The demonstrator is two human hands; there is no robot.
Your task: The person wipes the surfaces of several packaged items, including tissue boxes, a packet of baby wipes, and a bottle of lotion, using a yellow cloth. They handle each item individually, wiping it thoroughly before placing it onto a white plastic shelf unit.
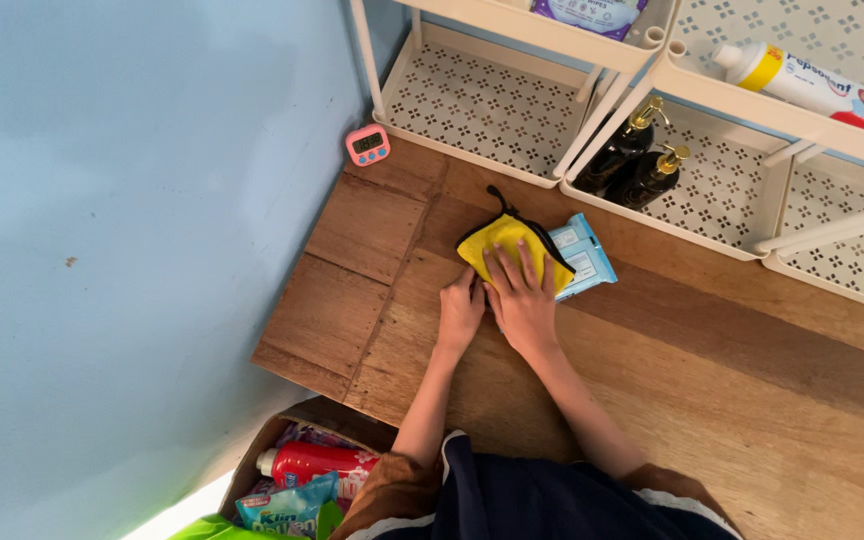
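A: Report hand status and cloth position.

B: The yellow cloth (504, 243), black-edged with a black loop, lies folded on the wooden tabletop (752, 400). The right hand (524, 300) lies flat on the cloth, fingers spread, pressing down and not gripping. The left hand (460, 312) is loosely curled at the cloth's near-left corner; whether it pinches the edge, I cannot tell.

A: Adjacent items, referenced to the cloth?

B: A light-blue wipes packet (584, 255) lies just beside the cloth, on its right, partly under it. A small pink digital timer (368, 145) sits beyond the cloth to the left, against the blue wall (102, 250).

A: Containers?

B: Beyond the cloth stand white perforated shelf racks (482, 105). The lower tray right of the cloth holds two dark pump bottles (634, 160); the tray directly behind the cloth shows no contents. An upper tray carries a toothpaste tube (812, 85), another a purple packet (592, 12). Nearer than the cloth, below the table edge, an open cardboard box (272, 440) holds a red bottle (312, 465) and a blue refill pouch (287, 508).
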